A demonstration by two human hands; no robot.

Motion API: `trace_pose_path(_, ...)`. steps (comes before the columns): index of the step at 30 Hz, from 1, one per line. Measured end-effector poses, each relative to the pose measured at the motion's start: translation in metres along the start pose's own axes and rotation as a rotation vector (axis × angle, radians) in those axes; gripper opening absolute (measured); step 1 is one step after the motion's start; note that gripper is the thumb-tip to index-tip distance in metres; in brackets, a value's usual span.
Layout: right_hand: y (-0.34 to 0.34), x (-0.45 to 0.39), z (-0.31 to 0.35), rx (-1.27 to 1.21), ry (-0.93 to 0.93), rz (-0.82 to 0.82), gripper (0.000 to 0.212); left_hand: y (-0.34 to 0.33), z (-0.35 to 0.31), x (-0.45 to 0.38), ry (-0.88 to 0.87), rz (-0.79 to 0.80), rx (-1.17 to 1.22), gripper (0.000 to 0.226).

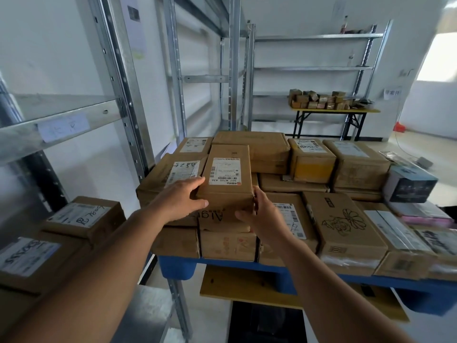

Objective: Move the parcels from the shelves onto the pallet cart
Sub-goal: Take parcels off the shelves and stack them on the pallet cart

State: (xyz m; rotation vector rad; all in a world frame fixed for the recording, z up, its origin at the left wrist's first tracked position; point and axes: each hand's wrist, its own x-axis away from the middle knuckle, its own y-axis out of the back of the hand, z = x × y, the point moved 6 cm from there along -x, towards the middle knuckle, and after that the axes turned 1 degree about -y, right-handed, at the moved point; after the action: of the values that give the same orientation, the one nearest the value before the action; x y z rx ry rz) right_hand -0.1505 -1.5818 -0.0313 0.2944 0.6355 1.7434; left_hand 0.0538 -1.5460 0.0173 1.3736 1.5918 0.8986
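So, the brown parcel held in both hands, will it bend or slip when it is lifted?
The brown parcel is probably stiff: its cardboard edges look straight. Likely light, since the left hand and right hand hold only its near corners. Its taped surface may be slightly slippery.

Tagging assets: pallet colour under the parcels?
Blue pallet, clearest in the head view below the parcels.

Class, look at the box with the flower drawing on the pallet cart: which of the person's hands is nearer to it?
Right. The right hand grips the held parcel just left of the flower-drawing box; the left hand holds the parcel's far side, farther away.
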Motion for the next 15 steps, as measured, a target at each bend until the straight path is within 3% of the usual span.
trace_pose_path(3,0.011,0.009,0.003,0.086,0.014,-0.064,0.072,0.001,-0.008,0.013,-0.007,-0.084,-0.023,0.073)
trace_pose_path(8,0.025,0.038,0.012,0.29,0.098,-0.147,0.052,0.004,-0.031,0.058,-0.008,-0.301,-0.008,0.061)
trace_pose_path(15,0.012,0.102,0.017,0.333,0.371,-0.194,0.028,-0.034,-0.048,0.147,0.153,-0.417,0.086,0.052)
